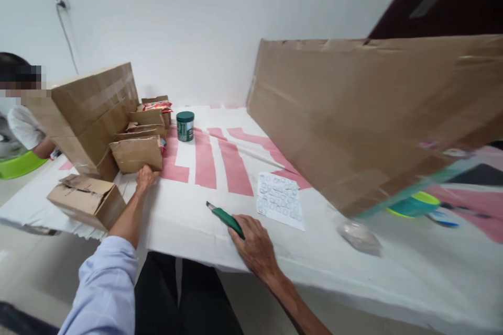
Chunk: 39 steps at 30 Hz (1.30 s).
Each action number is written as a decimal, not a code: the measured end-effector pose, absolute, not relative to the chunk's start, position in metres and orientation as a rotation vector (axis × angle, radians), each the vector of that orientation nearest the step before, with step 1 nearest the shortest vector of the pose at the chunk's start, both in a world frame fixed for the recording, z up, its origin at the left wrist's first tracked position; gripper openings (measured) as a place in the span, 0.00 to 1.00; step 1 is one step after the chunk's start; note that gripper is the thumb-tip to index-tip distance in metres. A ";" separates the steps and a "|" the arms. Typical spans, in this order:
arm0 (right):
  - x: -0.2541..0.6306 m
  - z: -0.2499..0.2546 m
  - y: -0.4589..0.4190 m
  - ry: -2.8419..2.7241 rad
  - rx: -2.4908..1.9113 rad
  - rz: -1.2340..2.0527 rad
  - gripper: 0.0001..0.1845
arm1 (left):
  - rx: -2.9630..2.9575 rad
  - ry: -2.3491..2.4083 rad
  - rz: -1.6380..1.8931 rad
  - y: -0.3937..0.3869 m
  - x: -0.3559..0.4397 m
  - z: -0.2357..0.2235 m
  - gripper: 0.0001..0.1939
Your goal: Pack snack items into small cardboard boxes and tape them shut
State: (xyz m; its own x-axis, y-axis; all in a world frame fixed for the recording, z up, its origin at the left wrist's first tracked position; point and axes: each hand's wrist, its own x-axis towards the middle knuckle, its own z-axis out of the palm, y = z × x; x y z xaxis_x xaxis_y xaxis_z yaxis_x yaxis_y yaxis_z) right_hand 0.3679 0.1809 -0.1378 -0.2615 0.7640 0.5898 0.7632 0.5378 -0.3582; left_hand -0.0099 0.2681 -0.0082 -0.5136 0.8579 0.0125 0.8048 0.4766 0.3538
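Observation:
My right hand (255,246) rests on the white tablecloth near the front edge, fingers wrapped round a green utility knife (226,218) whose blade points left and away. My left hand (145,177) reaches out to the bottom edge of a small brown cardboard box (137,153) and touches it with curled fingers. That box stands in front of a large taped cardboard box (92,115) lying tilted on its side. A white sheet printed with small outlines (280,200) lies just right of the knife.
A big flat cardboard panel (365,115) leans across the right half of the table. A green-lidded jar (185,125) stands at the middle back. Another small box (84,200) sits at the left table edge. A person sits at far left by a green basin (18,165).

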 end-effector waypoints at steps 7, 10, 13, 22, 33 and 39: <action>0.370 -0.143 0.181 -2.044 -1.223 0.011 0.14 | 1.610 2.425 0.526 0.231 0.018 -0.023 0.19; 0.370 -0.142 0.180 -2.052 -1.225 0.000 0.14 | 1.720 2.316 0.584 0.199 0.029 -0.028 0.20; 0.372 -0.144 0.181 -2.061 -1.223 -0.027 0.13 | 1.788 2.243 0.644 0.161 0.036 -0.032 0.20; 0.367 -0.140 0.182 -2.066 -1.232 -0.028 0.12 | 1.868 2.106 0.836 0.065 0.038 -0.040 0.16; 0.372 -0.141 0.179 -2.087 -1.248 0.059 0.15 | 1.467 2.518 1.507 0.006 -0.009 0.002 0.12; 0.363 -0.131 0.181 -2.019 -1.267 0.103 0.17 | 0.716 2.538 1.832 0.015 -0.148 0.061 0.34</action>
